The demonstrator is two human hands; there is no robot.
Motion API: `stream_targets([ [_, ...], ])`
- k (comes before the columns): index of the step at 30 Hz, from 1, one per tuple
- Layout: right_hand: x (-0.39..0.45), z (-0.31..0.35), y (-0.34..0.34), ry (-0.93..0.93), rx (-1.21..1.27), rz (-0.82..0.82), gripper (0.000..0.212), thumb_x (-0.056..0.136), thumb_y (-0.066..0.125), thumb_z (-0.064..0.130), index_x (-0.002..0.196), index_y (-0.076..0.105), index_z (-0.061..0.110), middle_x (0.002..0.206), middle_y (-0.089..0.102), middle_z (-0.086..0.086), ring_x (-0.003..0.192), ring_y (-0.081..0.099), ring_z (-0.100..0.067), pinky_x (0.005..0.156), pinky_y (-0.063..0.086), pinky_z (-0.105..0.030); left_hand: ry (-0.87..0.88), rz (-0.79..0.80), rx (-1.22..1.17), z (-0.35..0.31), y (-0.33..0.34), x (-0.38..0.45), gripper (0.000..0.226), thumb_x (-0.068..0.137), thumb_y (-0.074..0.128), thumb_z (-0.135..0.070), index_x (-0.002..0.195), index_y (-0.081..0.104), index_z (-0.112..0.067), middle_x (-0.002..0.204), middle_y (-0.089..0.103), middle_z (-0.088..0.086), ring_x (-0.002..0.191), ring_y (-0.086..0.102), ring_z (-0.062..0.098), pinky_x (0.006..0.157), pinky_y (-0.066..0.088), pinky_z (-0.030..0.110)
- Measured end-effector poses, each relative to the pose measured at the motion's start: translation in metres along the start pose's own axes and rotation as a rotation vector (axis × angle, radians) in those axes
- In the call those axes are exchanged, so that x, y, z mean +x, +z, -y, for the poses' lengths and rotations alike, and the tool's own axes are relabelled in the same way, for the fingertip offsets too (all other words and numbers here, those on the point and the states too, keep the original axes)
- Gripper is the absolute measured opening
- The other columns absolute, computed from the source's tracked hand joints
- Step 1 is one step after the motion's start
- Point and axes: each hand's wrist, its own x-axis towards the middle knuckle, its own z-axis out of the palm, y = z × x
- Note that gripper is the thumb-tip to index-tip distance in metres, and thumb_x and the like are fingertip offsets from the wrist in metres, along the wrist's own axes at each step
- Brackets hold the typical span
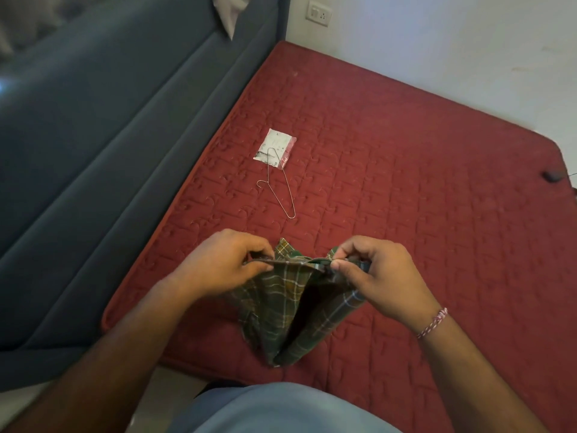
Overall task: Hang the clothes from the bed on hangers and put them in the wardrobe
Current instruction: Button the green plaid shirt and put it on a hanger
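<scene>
A green plaid garment [281,310] hangs between my hands above the near edge of the red quilted mattress [406,182]. My left hand [224,264] pinches its top edge at the left end. At the right end, my right hand [371,276] pinches the same edge, so the edge stretches straight between them and the cloth droops below. A thin wire hanger [278,185] lies flat on the mattress beyond my hands, apart from the garment. Whether anything sits inside the garment's top edge I cannot tell.
A white and red packet [276,147] lies under the hanger's far end. A blue-grey padded headboard [109,151] runs along the left. A white wall with a switch plate [319,14] stands behind. A small dark object [552,176] sits at the mattress's right edge.
</scene>
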Motion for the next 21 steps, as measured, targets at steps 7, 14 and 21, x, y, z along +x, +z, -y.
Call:
stream_targets([
  [7,0.002,-0.014,0.001,0.161,0.156,0.215,0.009,0.086,0.083,0.018,0.083,0.075,0.022,0.080,0.075,0.006,0.072,0.070,-0.012,0.069,0.058,-0.036,0.133,-0.443,-0.241,0.022,-0.020,-0.008,0.021,0.093,0.070,-0.019,0.111,0.080,-0.016,0.088,0.071,-0.012,0.084,0.067,0.013,0.079,0.055,0.032],
  [14,-0.005,0.002,-0.001,0.261,0.564,0.005,0.002,0.092,0.072,0.002,0.090,0.073,0.002,0.079,0.074,-0.008,0.069,0.068,-0.014,0.061,0.054,-0.023,0.154,-0.691,-0.305,0.010,-0.021,-0.002,0.016,0.088,0.074,-0.005,0.103,0.079,-0.008,0.099,0.071,0.001,0.097,0.069,0.018,0.086,0.055,0.035],
  [21,-0.005,0.047,-0.004,0.284,0.873,-0.021,0.010,0.084,0.074,0.012,0.089,0.075,0.003,0.082,0.070,-0.024,0.070,0.065,-0.027,0.063,0.056,-0.030,0.317,-0.675,-0.356,-0.031,-0.011,0.005,0.010,0.083,0.080,-0.007,0.093,0.080,-0.005,0.093,0.071,0.002,0.086,0.069,0.013,0.075,0.054,0.026],
])
